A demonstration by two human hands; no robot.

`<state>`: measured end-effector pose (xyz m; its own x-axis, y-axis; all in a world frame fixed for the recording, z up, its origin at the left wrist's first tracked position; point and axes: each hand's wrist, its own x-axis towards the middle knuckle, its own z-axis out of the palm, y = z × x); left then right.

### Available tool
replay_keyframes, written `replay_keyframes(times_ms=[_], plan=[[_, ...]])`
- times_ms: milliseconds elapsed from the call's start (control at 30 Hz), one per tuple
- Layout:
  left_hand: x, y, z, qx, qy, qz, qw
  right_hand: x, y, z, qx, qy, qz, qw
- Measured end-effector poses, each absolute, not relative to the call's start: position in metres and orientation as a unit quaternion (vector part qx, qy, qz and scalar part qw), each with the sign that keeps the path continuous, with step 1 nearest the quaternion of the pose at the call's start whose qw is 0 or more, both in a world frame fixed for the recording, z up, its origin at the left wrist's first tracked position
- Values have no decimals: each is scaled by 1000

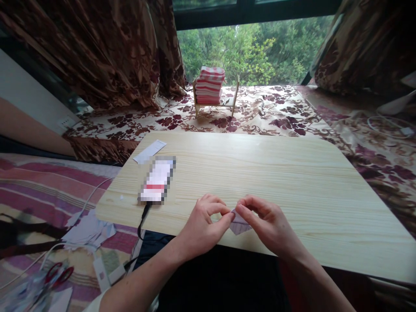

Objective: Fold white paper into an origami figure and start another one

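Between my two hands, just over the front edge of the wooden table (312, 182), is a small folded piece of purple paper (239, 226). It has a pointed lower end and a crease line across it. My left hand (208, 221) pinches its upper left part between thumb and forefinger. My right hand (264, 219) pinches the top right part the same way, with the fingertips of both hands close together. The fingers cover the upper part of the paper.
A blurred-out phone (157, 180) with a black strap lies left on the table, near a white paper strip (150, 151). Beyond, a small rack (216, 104) holds folded red-and-white cloths (210, 84). On the bed at left are paper scraps (89, 232), red-handled scissors (58, 275) and a power strip (102, 274).
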<state>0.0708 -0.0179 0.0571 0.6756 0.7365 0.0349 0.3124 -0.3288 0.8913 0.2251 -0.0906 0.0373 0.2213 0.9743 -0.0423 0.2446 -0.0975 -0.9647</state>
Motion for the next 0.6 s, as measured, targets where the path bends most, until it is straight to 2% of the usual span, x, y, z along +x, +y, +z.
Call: replay_keyframes(times_ms=[133,300,433,600], plan=[[72,-16,60,725,338,220,558,222,-91,34,-623,-447,397,505],[74,-17,59,727,369,261,516,218,-90,32,-627,-440,381,518],[74,-19,59,718,352,268,538,211,-89,30,-643,-405,336,556],[74,-21,53,683,384,306,540,214,-83,29,-653,-364,374,549]])
